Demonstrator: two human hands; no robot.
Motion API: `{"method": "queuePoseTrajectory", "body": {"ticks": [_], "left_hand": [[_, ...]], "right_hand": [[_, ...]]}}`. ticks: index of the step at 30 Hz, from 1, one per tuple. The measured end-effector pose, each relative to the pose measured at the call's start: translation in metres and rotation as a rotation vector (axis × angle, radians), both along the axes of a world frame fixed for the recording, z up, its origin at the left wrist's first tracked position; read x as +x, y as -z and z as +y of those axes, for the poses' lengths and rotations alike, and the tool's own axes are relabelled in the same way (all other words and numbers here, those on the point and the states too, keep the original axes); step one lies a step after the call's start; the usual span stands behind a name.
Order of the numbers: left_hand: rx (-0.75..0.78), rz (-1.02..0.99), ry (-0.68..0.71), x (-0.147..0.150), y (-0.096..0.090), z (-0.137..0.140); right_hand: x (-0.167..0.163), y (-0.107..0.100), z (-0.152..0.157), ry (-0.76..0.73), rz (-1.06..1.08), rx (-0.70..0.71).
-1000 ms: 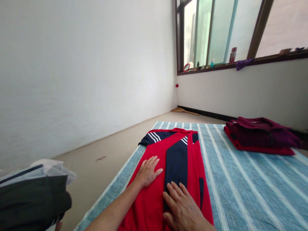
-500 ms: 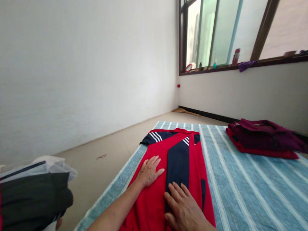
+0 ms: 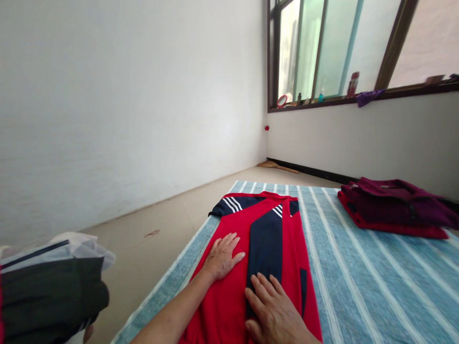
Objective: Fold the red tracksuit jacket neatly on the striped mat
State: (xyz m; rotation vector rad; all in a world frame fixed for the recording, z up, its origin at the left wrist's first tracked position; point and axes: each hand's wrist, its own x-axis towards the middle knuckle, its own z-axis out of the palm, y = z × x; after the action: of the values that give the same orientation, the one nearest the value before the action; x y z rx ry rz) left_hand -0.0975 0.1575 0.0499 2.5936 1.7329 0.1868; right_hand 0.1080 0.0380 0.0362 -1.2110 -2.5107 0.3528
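A red jacket (image 3: 233, 229) with navy panels and white stripes lies flat on a blue striped sheet (image 3: 344, 286). One navy sleeve (image 3: 266, 243) is folded down along its right part; the other side's navy shoulder reaches the sheet's left edge. My left hand (image 3: 221, 256) rests palm down on the red cloth, fingers stretched out. Lower and to the right, my right hand (image 3: 270, 308) lies flat over the lower end of the folded sleeve, its fingers extended. The jacket's near end runs out of view.
Folded maroon and red clothes (image 3: 394, 205) are stacked on the sheet at right. Dark and white clothes (image 3: 53, 291) are piled at lower left, with part of a person's hand (image 3: 88, 332) below. A broom (image 3: 276, 166) lies by the far wall. Small items line the windowsill (image 3: 322, 101).
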Motion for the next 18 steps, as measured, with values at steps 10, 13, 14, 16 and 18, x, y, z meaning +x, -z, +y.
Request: {"method": "queuePoseTrajectory", "body": {"ticks": [10,13,14,16,18], "left_hand": [[-0.017,-0.001,-0.005,0.0023,-0.0036,-0.0019],[-0.016,0.001,-0.007,0.0019,-0.0027,-0.0015],[-0.016,0.001,-0.007,0.0017,-0.0023,-0.0012],[-0.017,0.0,-0.008,0.0013,-0.0017,-0.0005],[-0.022,-0.004,-0.009,0.0011,-0.0016,0.0001]], "right_hand": [[0.0001,0.0031,-0.0007,0.0,0.002,0.02],[0.0002,0.003,-0.0002,0.001,0.008,0.024],[0.0003,0.0032,0.0,-0.002,0.007,0.022],[0.0002,0.0037,0.0005,-0.004,0.007,0.017],[0.0002,0.004,0.0006,-0.005,0.01,0.019]]}}
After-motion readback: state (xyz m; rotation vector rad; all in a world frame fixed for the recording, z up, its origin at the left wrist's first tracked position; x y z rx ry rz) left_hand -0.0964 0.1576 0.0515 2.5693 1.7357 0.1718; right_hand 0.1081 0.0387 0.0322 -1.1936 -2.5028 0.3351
